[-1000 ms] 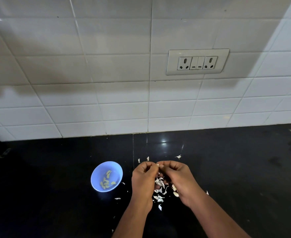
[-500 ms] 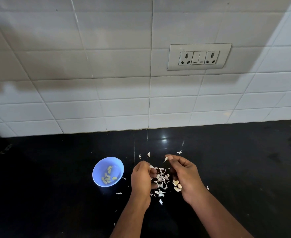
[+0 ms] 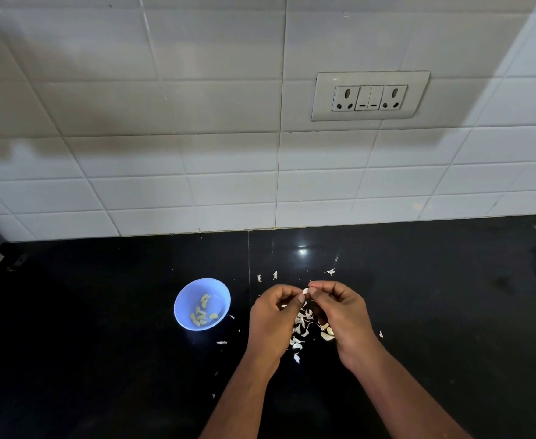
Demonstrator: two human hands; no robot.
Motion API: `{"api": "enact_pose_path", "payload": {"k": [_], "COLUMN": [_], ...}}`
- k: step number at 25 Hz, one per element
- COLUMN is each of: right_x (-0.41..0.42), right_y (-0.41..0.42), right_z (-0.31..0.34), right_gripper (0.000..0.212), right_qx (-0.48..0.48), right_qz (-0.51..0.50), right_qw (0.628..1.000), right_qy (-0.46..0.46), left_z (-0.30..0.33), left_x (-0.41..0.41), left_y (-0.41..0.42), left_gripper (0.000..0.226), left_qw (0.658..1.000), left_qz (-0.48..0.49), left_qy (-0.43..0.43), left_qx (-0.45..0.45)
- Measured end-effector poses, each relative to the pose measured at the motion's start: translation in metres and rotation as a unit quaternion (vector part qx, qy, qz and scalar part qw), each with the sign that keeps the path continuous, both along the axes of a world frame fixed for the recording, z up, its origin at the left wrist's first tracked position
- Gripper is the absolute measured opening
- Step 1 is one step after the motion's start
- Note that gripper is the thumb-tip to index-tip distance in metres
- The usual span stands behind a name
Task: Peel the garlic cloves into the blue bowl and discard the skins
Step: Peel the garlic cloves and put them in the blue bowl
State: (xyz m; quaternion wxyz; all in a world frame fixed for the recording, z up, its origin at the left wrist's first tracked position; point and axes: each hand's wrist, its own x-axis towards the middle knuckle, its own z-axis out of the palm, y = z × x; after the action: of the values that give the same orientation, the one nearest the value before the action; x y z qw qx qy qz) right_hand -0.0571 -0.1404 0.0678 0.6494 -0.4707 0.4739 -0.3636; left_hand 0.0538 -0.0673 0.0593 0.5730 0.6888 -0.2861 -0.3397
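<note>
Both hands meet over the glossy black stone worktop [image 3: 102,359], working a small pale garlic clove [image 3: 305,291] held between their fingertips. The left hand [image 3: 271,323] has its grip curled in, thumb and forefinger pinching the clove's near side, while the right hand [image 3: 342,315] pinches the far side with its fingers bent over it. How much skin clings to the clove is hard to judge, since it is tiny and half hidden by the fingers. Beneath the hands lies a loose heap of white papery skins [image 3: 301,324], with a few unpeeled cloves [image 3: 326,334] at its right edge and stray flakes scattered around. The small round blue plastic bowl [image 3: 184,299] stands to the left, apart from the hands, holding several yellowish peeled cloves [image 3: 201,312]. The step in hand looks like stripping this clove; next it should go leftward into the bowl, and the skins remain to be gathered and thrown away.
</note>
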Motion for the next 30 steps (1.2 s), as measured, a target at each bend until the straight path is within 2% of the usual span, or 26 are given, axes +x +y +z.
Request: {"api": "enact_pose_path", "payload": {"k": [4, 8, 10, 15, 19, 22, 24, 27, 29, 30], "right_x": [0.0, -0.004, -0.007, -0.009, -0.006, -0.004, -0.003, -0.004, -0.004, -0.004], "right_y": [0.002, -0.01, -0.015, -0.008, -0.005, -0.004, -0.004, -0.003, -0.002, 0.0], "right_z": [0.002, 0.006, 0.009, 0.01, 0.003, -0.003, -0.005, -0.006, -0.007, -0.007], "right_gripper": [0.008, 0.009, 0.01, 0.016, 0.01, 0.007, 0.007, 0.008, 0.009, 0.009], "right_qx": [-0.018, 0.073, 0.099, 0.086, 0.141, 0.166, 0.166, 0.125, 0.087, 0.064], "right_qz": [0.023, 0.076, 0.106, 0.17, 0.145, 0.129, 0.096, 0.079, 0.083, 0.087], "right_qw": [0.999, 0.994, 0.989, 0.982, 0.977, 0.974, 0.978, 0.986, 0.991, 0.993], "right_qy": [0.027, 0.017, 0.011, -0.01, -0.062, -0.081, -0.088, -0.075, -0.051, -0.036], "left_z": [-0.001, -0.001, -0.001, 0.001, 0.005, 0.005, -0.003, -0.019, -0.018, -0.017], "left_x": [-0.003, -0.009, -0.013, -0.011, -0.009, -0.006, 0.0, 0.01, 0.007, 0.005], "left_y": [0.001, 0.003, 0.003, -0.001, 0.0, 0.001, 0.002, 0.005, 0.008, 0.008], "left_gripper": [0.014, 0.022, 0.02, 0.013, 0.015, 0.023, 0.03, 0.028, 0.011, 0.021], "left_qw": [1.0, 0.996, 0.998, 1.0, 0.994, 0.989, 0.991, 0.987, 0.991, 0.996], "left_qz": [0.027, -0.001, 0.003, 0.021, 0.006, 0.03, 0.06, 0.039, 0.019, 0.014], "left_qy": [-0.012, -0.085, -0.055, 0.018, 0.103, 0.145, 0.113, -0.057, -0.048, -0.017], "left_qx": [-0.01, -0.014, -0.005, -0.012, -0.03, -0.014, 0.039, 0.144, 0.121, 0.091]}}
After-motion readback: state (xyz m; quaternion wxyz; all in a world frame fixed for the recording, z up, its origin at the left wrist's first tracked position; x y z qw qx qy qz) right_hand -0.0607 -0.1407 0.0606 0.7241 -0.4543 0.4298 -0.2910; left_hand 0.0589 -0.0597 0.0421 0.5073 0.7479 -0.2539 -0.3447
